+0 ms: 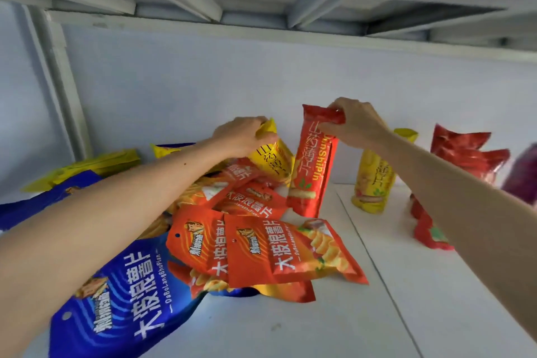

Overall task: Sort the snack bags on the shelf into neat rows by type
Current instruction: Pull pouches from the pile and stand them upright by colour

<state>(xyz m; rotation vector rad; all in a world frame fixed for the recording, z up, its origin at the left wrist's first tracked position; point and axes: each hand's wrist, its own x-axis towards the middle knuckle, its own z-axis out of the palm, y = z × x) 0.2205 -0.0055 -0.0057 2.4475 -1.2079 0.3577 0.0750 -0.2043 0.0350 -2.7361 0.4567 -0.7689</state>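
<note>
Hands on bags (white shelf rightward)

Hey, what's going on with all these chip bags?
A person is sorting snacks on a white shelf. The left hand pinches a yellow bag atop the jumbled pile; the right hand holds a tall red bag by its top. Another yellow bag and red bags already stand at right.
</note>
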